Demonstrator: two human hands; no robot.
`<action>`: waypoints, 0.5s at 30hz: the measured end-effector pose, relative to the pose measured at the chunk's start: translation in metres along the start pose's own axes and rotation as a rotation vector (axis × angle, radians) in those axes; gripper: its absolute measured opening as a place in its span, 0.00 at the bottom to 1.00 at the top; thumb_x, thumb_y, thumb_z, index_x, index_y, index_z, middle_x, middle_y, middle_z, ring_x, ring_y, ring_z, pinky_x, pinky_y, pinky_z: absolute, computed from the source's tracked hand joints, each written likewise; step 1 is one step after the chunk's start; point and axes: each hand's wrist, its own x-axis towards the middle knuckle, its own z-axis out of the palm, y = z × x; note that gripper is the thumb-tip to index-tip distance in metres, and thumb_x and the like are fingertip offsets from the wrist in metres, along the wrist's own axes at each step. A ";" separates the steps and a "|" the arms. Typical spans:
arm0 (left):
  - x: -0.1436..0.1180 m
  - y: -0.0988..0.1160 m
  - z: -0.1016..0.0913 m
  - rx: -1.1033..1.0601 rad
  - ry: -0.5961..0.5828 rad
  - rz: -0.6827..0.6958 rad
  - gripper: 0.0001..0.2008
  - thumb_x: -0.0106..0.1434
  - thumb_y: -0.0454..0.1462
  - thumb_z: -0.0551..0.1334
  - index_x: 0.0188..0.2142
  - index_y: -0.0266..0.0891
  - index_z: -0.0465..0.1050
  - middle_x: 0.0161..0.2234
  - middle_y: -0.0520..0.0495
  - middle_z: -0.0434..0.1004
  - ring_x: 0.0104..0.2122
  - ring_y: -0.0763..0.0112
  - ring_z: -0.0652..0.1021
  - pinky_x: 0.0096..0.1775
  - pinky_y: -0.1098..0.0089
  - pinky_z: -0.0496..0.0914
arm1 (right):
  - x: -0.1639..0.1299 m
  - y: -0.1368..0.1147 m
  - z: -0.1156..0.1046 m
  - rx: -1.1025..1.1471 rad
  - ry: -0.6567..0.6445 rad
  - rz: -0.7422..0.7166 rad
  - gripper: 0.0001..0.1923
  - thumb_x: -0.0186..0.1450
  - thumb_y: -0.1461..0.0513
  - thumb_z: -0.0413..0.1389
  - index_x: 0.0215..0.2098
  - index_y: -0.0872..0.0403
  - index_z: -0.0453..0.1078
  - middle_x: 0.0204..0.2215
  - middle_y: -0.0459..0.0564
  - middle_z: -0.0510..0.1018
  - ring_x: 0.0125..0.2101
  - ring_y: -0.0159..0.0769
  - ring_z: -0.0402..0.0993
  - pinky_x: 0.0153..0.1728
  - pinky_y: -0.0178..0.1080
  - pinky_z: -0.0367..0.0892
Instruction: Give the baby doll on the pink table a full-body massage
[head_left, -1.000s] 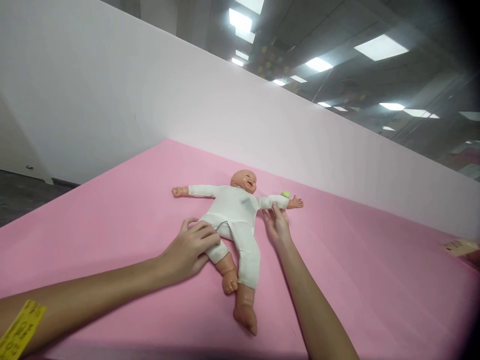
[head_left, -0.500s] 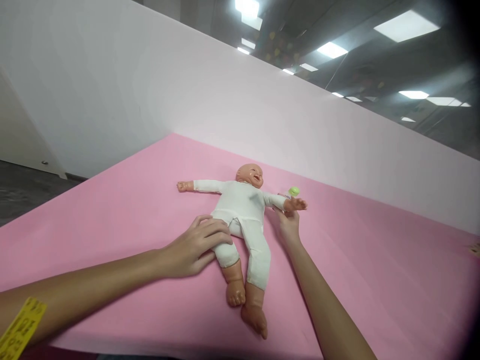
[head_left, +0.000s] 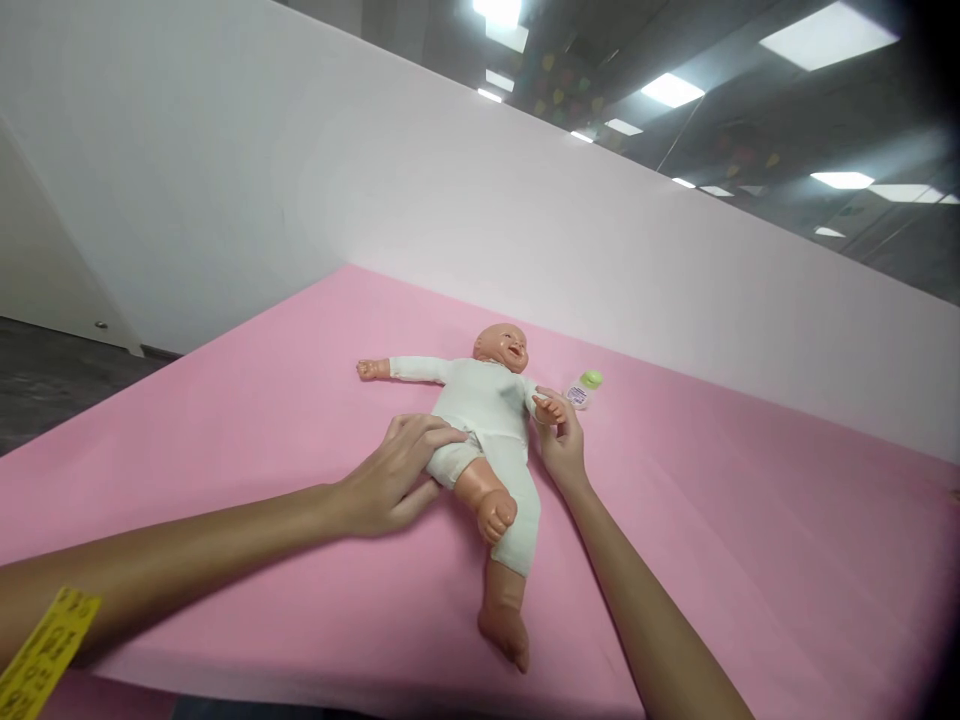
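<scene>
A baby doll (head_left: 480, 400) in a white cloth suit lies on its back, head away from me. My left hand (head_left: 397, 475) is closed round the upper part of its leg on the left side, fingers over the white cloth. That leg is bent, its bare foot (head_left: 496, 515) raised over the other leg. At the doll's other side, my right hand (head_left: 562, 445) grips its arm near the small plastic hand (head_left: 551, 410), partly hiding my fingertips. Just beyond my right hand is a small clear bottle (head_left: 579, 393) with a green cap.
The doll lies on a pink tabletop (head_left: 247, 410). A tall white panel (head_left: 420, 210) borders the far side and slopes down to the right. A yellow printed strip (head_left: 49, 655) shows by my left forearm at the lower left. Ceiling lights shine beyond the panel.
The doll's leg under my left hand has bent and its foot has risen. My right hand has drawn the doll's arm inward, uncovering the bottle.
</scene>
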 end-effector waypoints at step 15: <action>0.040 -0.026 0.018 -0.038 0.234 0.059 0.26 0.67 0.28 0.57 0.62 0.47 0.66 0.55 0.40 0.64 0.57 0.56 0.70 0.58 0.52 0.70 | -0.001 0.012 0.010 0.033 0.053 0.074 0.21 0.68 0.51 0.59 0.55 0.51 0.74 0.55 0.56 0.78 0.56 0.48 0.73 0.60 0.52 0.66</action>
